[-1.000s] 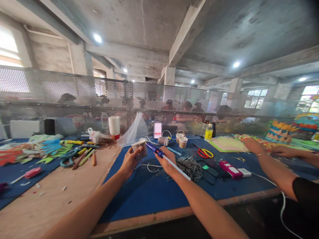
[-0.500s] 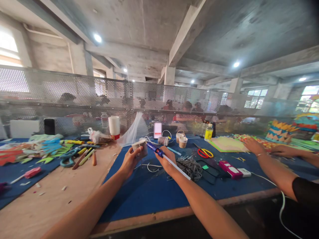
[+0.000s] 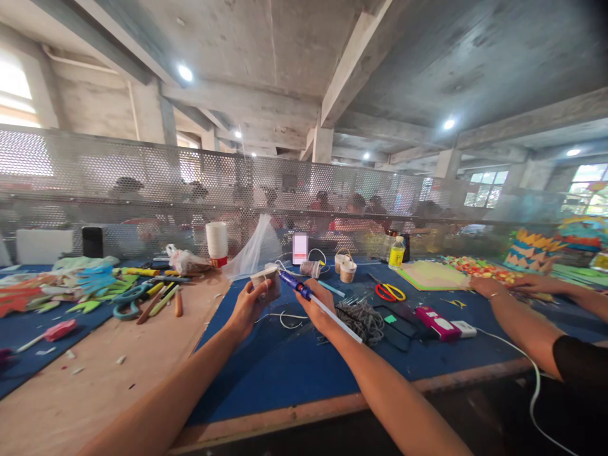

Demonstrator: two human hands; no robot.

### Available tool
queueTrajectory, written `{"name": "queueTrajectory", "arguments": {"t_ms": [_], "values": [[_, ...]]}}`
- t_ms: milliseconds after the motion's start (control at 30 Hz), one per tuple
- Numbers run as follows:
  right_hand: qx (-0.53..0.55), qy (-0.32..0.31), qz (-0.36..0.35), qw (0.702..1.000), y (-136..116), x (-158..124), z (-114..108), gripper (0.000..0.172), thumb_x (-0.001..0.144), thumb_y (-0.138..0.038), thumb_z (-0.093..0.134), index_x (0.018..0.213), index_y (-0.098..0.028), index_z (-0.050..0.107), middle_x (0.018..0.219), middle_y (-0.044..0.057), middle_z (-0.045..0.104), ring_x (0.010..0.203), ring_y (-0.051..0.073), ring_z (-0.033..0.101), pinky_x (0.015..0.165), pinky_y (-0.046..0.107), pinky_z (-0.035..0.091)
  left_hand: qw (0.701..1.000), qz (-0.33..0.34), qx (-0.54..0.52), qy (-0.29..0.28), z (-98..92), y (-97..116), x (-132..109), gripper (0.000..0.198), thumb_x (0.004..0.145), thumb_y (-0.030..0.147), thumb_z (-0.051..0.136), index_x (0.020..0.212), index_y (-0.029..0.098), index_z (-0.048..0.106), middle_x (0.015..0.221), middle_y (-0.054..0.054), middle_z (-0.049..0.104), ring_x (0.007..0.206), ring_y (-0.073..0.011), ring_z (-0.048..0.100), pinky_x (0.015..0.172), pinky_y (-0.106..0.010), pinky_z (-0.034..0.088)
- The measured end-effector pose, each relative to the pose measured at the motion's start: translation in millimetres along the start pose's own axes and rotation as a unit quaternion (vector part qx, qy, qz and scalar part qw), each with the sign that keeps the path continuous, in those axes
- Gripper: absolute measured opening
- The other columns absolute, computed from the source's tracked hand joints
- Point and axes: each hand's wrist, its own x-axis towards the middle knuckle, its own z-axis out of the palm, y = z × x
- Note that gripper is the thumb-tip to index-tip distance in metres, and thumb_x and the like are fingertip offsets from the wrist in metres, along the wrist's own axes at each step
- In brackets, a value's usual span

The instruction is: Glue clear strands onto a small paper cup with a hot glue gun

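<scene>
My left hand (image 3: 248, 308) is closed around a small pale paper cup (image 3: 270, 286), which is tilted with its rim toward the middle. My right hand (image 3: 317, 306) grips a blue hot glue gun (image 3: 291, 282), its nozzle at the cup's rim; whether they touch I cannot tell. A long white glue stick (image 3: 338, 322) sticks out of the gun's back end, over my right wrist. Just beyond my right hand lies a spool of cord (image 3: 311, 269). Beside my right wrist is a tangle of grey yarn (image 3: 363, 321).
Two small cups (image 3: 348, 271), red-and-yellow scissors (image 3: 390, 292), a yellow bottle (image 3: 396, 254) and a magenta box (image 3: 437, 322) stand or lie to the right. Left are blue-handled scissors (image 3: 127, 307) and a paper cup stack (image 3: 217, 242). A co-worker's hands (image 3: 487, 287) are at far right.
My hands, the cup and the glue gun stay nearly where they were. At the right, the co-worker's nearer hand has shifted slightly right and down.
</scene>
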Motion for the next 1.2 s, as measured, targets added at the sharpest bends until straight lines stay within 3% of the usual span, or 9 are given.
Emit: {"name": "queueTrajectory", "arguments": {"t_ms": [433, 800, 967, 1067, 1200], "values": [[-0.015, -0.004, 0.007, 1.0, 4.9, -0.4, 4.7, 0.013, 0.098, -0.035, 0.063, 0.092, -0.023, 0.065, 0.088, 0.002, 0.07, 0.078, 0.018, 0.067, 0.067, 0.025, 0.044, 1.0, -0.008, -0.015, -0.019, -5.3, -4.1, 3.9, 0.051, 0.07, 0.032, 0.089, 0.115, 0.015, 0.072, 0.108, -0.008, 0.076, 0.093, -0.0207, 0.073, 0.093, -0.038, 0.059], [0.027, 0.016, 0.034, 0.999, 11.5, -0.2, 9.7, 0.027, 0.101, -0.046, 0.057, 0.099, -0.021, 0.068, 0.078, 0.003, 0.073, 0.068, 0.019, 0.067, 0.063, 0.027, 0.045, 1.0, -0.011, -0.008, 0.021, -4.5, 0.4, 5.1, 0.048, 0.067, 0.032, 0.092, 0.107, 0.015, 0.071, 0.102, -0.009, 0.077, 0.088, -0.0213, 0.074, 0.086, -0.036, 0.061], [-0.054, -0.042, 0.098, 0.993, 10.7, 1.6, 2.6, 0.017, 0.099, -0.034, 0.061, 0.113, -0.023, 0.065, 0.1, 0.005, 0.076, 0.084, 0.022, 0.072, 0.07, 0.027, 0.046, 0.999, -0.004, -0.001, 0.033, -7.4, 1.2, 6.8, 0.049, 0.068, 0.037, 0.091, 0.108, 0.016, 0.07, 0.102, -0.008, 0.077, 0.086, -0.0194, 0.074, 0.08, -0.032, 0.061], [-0.106, -0.095, 0.12, 0.982, 10.8, 0.5, 2.7, 0.03, 0.094, -0.022, 0.063, 0.124, -0.02, 0.059, 0.118, 0.011, 0.073, 0.103, 0.026, 0.071, 0.081, 0.031, 0.048, 0.999, -0.003, 0.008, 0.042, -6.6, 1.7, 6.1, 0.047, 0.069, 0.037, 0.091, 0.105, 0.016, 0.07, 0.099, -0.007, 0.076, 0.084, -0.0192, 0.074, 0.079, -0.033, 0.062], [-0.145, -0.169, 0.138, 0.965, 11.4, -3.0, 7.6, 0.039, 0.087, -0.014, 0.063, 0.126, -0.014, 0.057, 0.127, 0.017, 0.066, 0.117, 0.03, 0.065, 0.092, 0.037, 0.047, 0.999, 0.006, 0.012, 0.043, -2.5, 2.9, 2.5, 0.047, 0.066, 0.036, 0.093, 0.102, 0.017, 0.07, 0.098, -0.007, 0.076, 0.084, -0.02, 0.074, 0.078, -0.033, 0.062]]}}
